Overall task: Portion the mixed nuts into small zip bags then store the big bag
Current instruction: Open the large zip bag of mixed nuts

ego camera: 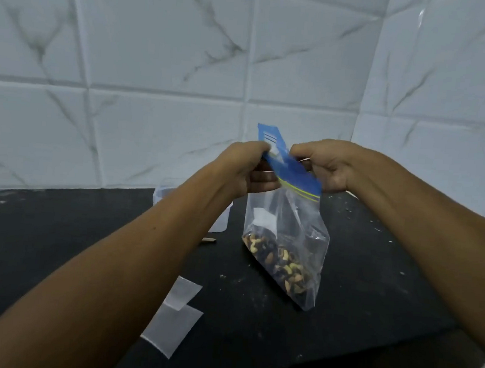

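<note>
Mixed nuts (278, 263) fill the bottom of the big clear zip bag (289, 234), which hangs over the black counter (343, 293). Left hand (248, 169) and right hand (329, 167) each pinch its blue top strip (291, 170) (one at either end). Two small flat zip bags (176, 315) lie near the front, overlapping. A translucent container (221, 220) stands behind the left wrist.

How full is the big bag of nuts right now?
Mostly empty. The mixed nuts fill only the bottom of the big bag; clear plastic above them reaches the blue zip strip, which both hands grip.
</note>
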Demonstrator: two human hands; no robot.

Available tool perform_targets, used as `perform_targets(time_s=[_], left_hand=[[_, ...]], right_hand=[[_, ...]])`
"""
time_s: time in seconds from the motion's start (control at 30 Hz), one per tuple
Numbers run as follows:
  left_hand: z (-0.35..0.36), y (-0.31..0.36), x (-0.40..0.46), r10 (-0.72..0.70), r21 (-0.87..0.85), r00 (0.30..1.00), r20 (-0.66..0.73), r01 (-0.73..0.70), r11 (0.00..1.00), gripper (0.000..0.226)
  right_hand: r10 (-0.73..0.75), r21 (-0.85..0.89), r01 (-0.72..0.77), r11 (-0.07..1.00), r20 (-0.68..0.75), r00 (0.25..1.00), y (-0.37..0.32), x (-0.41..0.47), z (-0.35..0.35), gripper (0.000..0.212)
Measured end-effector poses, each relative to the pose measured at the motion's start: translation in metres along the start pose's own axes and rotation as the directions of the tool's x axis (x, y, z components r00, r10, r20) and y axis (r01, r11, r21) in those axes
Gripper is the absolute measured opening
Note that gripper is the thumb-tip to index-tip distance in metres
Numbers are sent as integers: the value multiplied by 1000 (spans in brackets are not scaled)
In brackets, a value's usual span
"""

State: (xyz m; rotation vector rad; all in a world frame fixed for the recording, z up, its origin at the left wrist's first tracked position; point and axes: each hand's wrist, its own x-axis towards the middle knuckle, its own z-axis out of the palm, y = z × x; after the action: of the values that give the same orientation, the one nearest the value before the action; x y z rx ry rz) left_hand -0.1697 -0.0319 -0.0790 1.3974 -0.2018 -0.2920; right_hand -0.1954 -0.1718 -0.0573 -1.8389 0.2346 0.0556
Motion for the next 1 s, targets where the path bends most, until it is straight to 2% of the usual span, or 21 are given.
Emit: perform_targets(time_s=[0.17, 0.23, 0.3, 0.37, 0.43, 0.53, 0.57, 0.6, 0.7, 0.77, 0.83, 0.87, 0.93, 1.0], left_hand=[[-41, -16, 9, -50, -283, 990, -135, 10, 959, 14], [-57, -21, 6, -94, -386, 986, -137, 34, 922, 14], [-57, -23, 3, -107, -385, 988, -111, 57, 921, 16], [-43, -20, -2, -104, -327, 992, -70, 76, 942, 18], [-26, -16, -2, -93, -255, 995, -27, 83, 963, 16], [-10, -14, 1, -26, -162, 1000, -5, 25, 987, 20], [-10, -15, 5, 0, -120, 1000, -12, -2, 993, 24], [-13, -16, 9, 21, -67, 999, -36, -23, 997, 24], [-32, -19, 20, 29, -3, 987, -156, -30, 1000, 18], [-45, -19, 23, -83, -194, 987, -137, 55, 980, 15], [-53, -19, 25, -184, -461, 981, -62, 135, 877, 23], [-55, -19, 26, -223, -545, 972, -72, 149, 825, 29], [-57, -22, 29, -247, -594, 967, -68, 160, 788, 34], [-54, -25, 26, -222, -516, 975, -22, 179, 838, 35]], right_hand=[[81, 345, -34, 938, -125, 989, 20, 3, -35, 12], [115, 374, -45, 926, -168, 979, 28, -1, -45, 10], [142, 276, -91, 957, -170, 975, 30, -6, -47, 3], [119, 177, -90, 980, -158, 980, 25, -10, -45, 22], [28, 80, -12, 997, -200, 979, 16, -10, -36, 33], [-137, -153, 97, 983, -276, 951, 11, -1, -21, 17], [-149, -170, 102, 980, -291, 945, 11, 3, -21, 14], [-126, -125, 93, 988, -286, 950, 11, 6, -23, 17], [61, 259, -9, 966, -196, 979, 20, 17, -39, 24], [124, 457, -42, 888, -150, 981, 30, 23, -42, 20], [138, 527, -70, 847, -91, 986, 38, 29, -36, 14], [146, 533, -82, 842, -80, 986, 42, 33, -33, 15], [168, 571, -96, 816, -74, 983, 50, 41, -29, 26], [161, 615, -88, 784, -64, 985, 58, 48, -28, 31]])
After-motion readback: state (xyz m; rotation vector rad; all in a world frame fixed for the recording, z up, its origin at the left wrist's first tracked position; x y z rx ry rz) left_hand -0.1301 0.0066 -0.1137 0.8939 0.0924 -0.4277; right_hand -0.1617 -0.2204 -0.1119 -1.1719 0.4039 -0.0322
